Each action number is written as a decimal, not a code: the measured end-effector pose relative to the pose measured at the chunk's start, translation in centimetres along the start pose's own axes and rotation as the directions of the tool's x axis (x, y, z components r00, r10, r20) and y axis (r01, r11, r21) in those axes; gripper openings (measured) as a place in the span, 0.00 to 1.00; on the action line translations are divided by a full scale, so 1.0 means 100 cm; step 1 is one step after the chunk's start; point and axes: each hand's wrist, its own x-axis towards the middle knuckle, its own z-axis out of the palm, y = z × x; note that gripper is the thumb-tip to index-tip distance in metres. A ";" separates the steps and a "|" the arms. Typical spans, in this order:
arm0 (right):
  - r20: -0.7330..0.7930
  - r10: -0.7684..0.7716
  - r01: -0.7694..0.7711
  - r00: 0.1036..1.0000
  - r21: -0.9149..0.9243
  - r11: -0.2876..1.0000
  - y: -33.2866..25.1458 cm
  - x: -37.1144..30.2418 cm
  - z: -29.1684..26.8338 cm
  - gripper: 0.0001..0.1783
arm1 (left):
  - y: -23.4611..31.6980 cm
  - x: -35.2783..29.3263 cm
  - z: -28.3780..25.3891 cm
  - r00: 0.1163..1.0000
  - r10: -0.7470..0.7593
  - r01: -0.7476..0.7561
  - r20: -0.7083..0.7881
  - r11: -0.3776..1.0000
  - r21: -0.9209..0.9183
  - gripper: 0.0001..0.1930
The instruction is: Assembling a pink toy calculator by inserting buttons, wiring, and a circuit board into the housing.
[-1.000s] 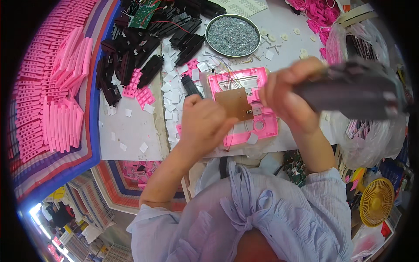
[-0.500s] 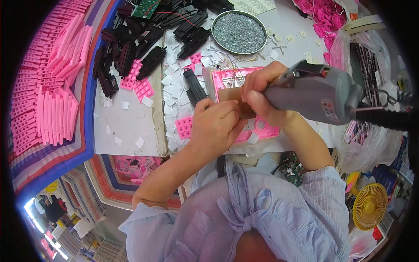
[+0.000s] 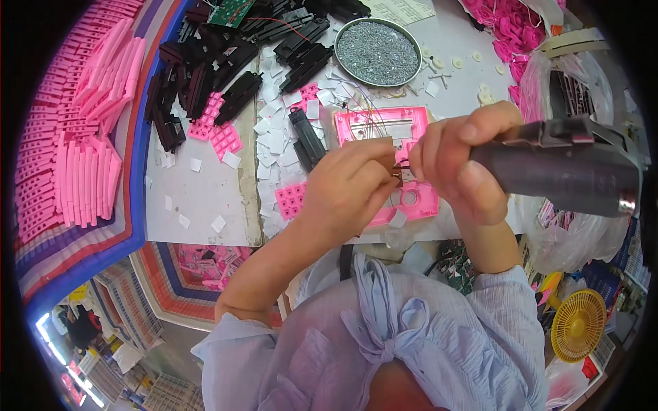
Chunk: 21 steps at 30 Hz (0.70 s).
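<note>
The person is wearing a pale blue, finely striped blouse (image 3: 411,342) with short, loose sleeves and a knotted bow at the neckline; both forearms are showing bare.

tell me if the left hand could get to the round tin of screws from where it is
Probably yes: the left hand sits on the pink frame, and the screw tin lies just beyond it, open-topped, with only loose wires and white squares between.

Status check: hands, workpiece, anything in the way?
Left hand pinching brown board on pink frame. Right hand gripping driver. Paper squares scattered nearby.
</note>
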 end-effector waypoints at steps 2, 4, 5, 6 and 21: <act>0.015 -0.009 0.009 1.000 0.002 1.000 -0.005 0.000 0.002 0.17 | -0.010 0.001 0.010 0.995 0.094 -0.095 -0.028 0.994 -0.054 0.13; 0.019 -0.012 0.012 1.000 0.005 1.000 -0.009 0.000 0.004 0.18 | -0.012 0.000 0.011 0.989 0.143 -0.145 -0.029 0.988 -0.054 0.13; 0.015 0.002 -0.002 1.000 -0.002 1.000 -0.011 -0.001 0.004 0.18 | -0.010 -0.001 0.010 0.989 0.145 -0.146 -0.016 0.989 -0.030 0.13; -0.002 0.043 -0.043 0.999 -0.028 0.999 -0.015 -0.002 0.006 0.19 | -0.009 -0.003 0.008 0.989 0.147 -0.147 -0.004 0.989 -0.005 0.14; -0.040 0.095 -0.100 0.995 -0.146 0.984 -0.025 -0.007 0.008 0.18 | -0.001 -0.002 0.001 0.991 0.134 -0.135 0.020 0.991 0.019 0.14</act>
